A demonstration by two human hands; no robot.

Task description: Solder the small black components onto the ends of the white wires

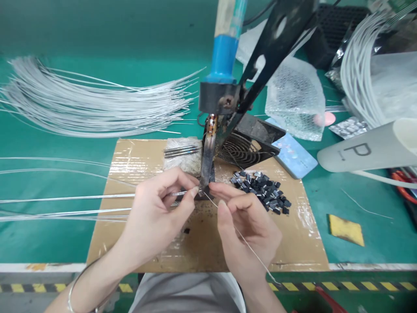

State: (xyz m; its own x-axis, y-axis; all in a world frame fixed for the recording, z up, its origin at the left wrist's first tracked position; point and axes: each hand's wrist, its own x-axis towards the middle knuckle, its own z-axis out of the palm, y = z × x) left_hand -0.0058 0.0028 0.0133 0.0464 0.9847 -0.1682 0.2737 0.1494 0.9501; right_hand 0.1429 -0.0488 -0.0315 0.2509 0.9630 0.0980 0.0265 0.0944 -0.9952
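My left hand (pixel 159 204) pinches the end of a thin white wire (pixel 81 198) that runs in from the left. Its tip is held at the tip of a fixed soldering iron (pixel 206 161) with a blue handle (pixel 224 56), mounted on a black stand. My right hand (pixel 244 221) pinches a thin solder wire (pixel 250 250) and brings its end to the same iron tip. Both hands work over a taped cardboard sheet (pixel 306 234). A pile of small dark components (pixel 263 191) lies just right of my right hand.
A large fan of white wires (pixel 81 102) lies at back left, more coiled white wires (pixel 361 65) at back right. A small black fan (pixel 243 145) sits behind the iron. A bubble-wrap bag (pixel 293 98), a white tube marked P (pixel 365 152) and a yellow sponge (pixel 345 229) lie to the right.
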